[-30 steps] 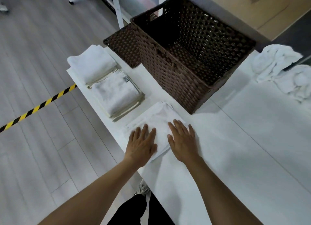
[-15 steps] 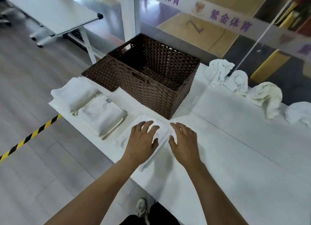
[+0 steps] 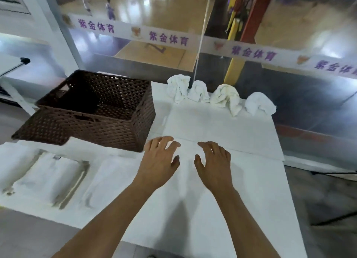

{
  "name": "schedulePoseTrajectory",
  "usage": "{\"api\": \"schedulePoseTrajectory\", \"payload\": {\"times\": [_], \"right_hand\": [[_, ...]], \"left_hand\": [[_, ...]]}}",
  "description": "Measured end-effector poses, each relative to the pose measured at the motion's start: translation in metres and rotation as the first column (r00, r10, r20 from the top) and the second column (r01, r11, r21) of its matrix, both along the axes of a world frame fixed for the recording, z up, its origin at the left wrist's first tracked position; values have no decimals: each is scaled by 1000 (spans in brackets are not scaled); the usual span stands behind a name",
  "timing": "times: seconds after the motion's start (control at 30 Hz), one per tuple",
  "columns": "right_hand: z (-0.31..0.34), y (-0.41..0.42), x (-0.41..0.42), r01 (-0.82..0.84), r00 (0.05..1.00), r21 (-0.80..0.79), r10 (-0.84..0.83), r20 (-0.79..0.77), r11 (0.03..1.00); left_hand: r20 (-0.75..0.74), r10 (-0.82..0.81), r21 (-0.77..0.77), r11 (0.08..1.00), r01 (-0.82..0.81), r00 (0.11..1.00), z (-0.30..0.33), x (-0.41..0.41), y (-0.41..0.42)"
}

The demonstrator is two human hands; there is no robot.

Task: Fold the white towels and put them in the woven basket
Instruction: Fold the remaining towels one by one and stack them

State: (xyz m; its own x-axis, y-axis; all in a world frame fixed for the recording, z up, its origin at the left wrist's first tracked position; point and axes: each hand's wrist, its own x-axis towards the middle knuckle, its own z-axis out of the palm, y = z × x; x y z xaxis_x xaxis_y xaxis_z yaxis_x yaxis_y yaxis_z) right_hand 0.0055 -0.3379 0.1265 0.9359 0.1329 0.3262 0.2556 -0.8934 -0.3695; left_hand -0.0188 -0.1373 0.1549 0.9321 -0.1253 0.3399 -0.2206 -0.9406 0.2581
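Now folded towel (image 3: 116, 172) just left of left hand (image 3: 158, 161).

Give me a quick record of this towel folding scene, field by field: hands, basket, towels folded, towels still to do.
left hand: open, fingers spread, holding nothing
right hand: open, holding nothing
woven basket: brown, at the table's left rear, no towel visible inside
folded towels: three lying flat in a row along the table's left side, outside the basket
crumpled towels: four in a row at the table's far edge
table: white
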Motion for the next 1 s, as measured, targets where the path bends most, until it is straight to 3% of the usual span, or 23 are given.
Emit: {"api": "schedulePoseTrajectory", "payload": {"times": [0.27, 0.53, 1.0], "right_hand": [[-18, -121, 32, 166, 986, 21, -165, -28, 986], [-44, -239, 118, 252, 960, 25, -246, -134, 967], [-142, -367, 318, 222, 921, -74, -234, -311, 972]], "left_hand": [[-31, -133, -12, 991, 133, 991, -9, 62, -107], [-116, -179, -4, 984, 180, 977, -38, 162, -217], [-204, -288, 96, 945, 312, 936, -139, 384, -358]]}}
